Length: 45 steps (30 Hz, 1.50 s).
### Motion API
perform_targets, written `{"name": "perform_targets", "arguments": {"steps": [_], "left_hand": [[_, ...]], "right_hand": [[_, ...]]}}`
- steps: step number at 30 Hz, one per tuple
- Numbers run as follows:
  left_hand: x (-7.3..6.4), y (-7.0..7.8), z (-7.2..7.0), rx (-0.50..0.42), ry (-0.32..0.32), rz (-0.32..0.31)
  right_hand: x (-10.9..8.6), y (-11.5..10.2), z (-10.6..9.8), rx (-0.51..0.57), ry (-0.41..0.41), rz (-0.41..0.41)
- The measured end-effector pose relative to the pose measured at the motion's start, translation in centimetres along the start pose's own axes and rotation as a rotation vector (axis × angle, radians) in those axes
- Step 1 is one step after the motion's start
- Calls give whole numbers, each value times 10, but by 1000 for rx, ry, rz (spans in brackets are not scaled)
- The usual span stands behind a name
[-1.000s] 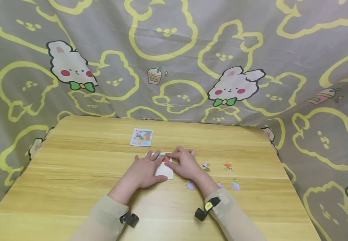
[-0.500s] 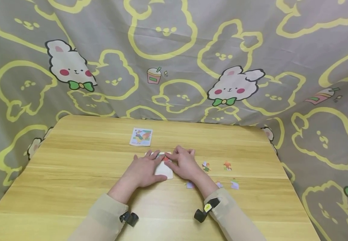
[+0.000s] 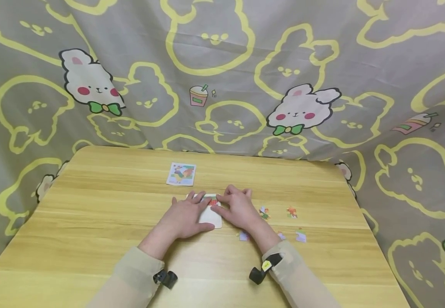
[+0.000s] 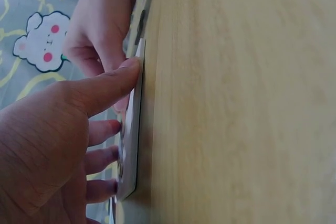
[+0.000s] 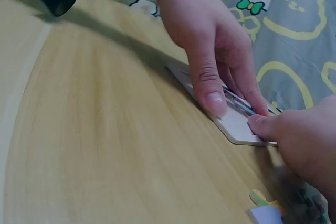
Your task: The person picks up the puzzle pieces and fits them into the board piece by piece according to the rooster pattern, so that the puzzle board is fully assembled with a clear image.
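Note:
A small white puzzle board (image 3: 211, 220) lies on the table, its lower part bare and some coloured pieces along its top. My left hand (image 3: 184, 217) rests over its left side, fingers spread on the top and thumb at the lower edge; the left wrist view shows the thumb on the board's rim (image 4: 137, 114). At the upper right corner, my right hand (image 3: 238, 208) has thumb and index finger about a red puzzle piece (image 3: 213, 202), its other fingers curled. The right wrist view shows the right thumb (image 5: 262, 125) touching the board; the index fingertip is hidden there.
Loose puzzle pieces lie right of the board, among them an orange one (image 3: 292, 212), a green one (image 3: 264, 213) and a purple one (image 3: 301, 235). A square picture card (image 3: 181, 174) with a bird lies behind the board. A patterned curtain (image 3: 230, 85) hangs behind the table.
My right index finger has shifted slightly right toward the board's corner, uncovering more of the red piece. The left hand and the board stay in place.

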State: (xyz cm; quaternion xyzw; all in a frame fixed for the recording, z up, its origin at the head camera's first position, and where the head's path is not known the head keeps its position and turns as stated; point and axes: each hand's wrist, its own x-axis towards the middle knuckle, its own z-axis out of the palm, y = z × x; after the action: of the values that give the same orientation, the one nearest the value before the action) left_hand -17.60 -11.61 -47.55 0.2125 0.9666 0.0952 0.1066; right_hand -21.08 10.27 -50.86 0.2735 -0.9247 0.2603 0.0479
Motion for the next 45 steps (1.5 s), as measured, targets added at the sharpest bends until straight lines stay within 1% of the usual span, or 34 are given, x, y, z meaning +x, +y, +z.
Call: {"name": "perform_targets", "arguments": {"steps": [5,8,11,14,19,25,29,33,39,45], "left_hand": [[-1,0,0,-2,0,3],[-1,0,0,-6,-1,-3],[-1,0,-1,-12,-2,-11],[-1,1,-2,-21,-6,-16],[-2,4,-4,-19,-9,-20],[-3,5,-6,-5,-2,-28],[-3,4,-6,-3,-3,-18],[-6,-3,-6,1,-4,18],[-17,-23,-4,-9,38,76],[-30,-42,-2,-80,35,100]], "right_hand": [[2,1,0,-43,-4,-44],[2,3,1,-63,0,-85],[3,2,2,-90,-8,-108],[3,0,1,-106,-19,-86],[1,-2,1,-104,-10,-56],[-2,-4,4,-52,-7,-11],[-2,-4,4,-36,-17,-2],[-2,-4,4,-38,-24,-7],[-3,-2,2,-13,-28,0],[-4,0,-3,21,-16,-17]]}}
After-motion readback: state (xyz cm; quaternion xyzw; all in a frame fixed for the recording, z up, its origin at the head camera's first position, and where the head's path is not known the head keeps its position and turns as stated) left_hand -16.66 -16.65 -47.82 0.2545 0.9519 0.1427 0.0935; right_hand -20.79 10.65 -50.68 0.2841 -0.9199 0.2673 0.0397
